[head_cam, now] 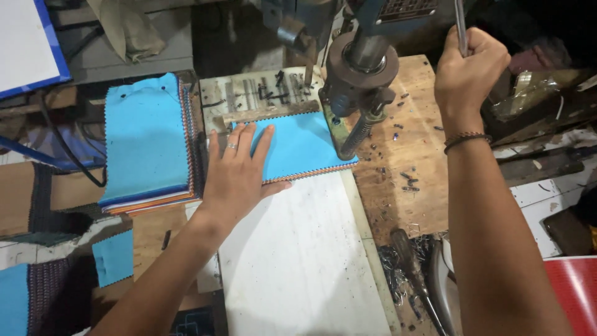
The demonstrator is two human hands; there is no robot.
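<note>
Blue fabric stack (pixel 301 146) lies under the flat, open left hand (pixel 236 177); right hand (pixel 469 65) clamps the lever (pixel 461 28).

Top left corner: flat white board with a blue border (pixel 25 43), tilted, cropped by the frame edges, face plain white where visible. Top, right of centre, fixed on the blue machine head (pixel 368 15): small rectangular nameplate (pixel 407 7), dark with pale rows of marking, upper part cut off. Far right, amid clutter: crumpled clear plastic wrapper (pixel 538 87), glossy, faintly yellowish, contents not discernible. Left edge: flattened brown cardboard (pixel 15 193), plain, unprinted as far as visible. Bottom right corner: red panel (pixel 575 292) with a fine woven texture, pale strip along its upper edge, kind unclear.
</note>
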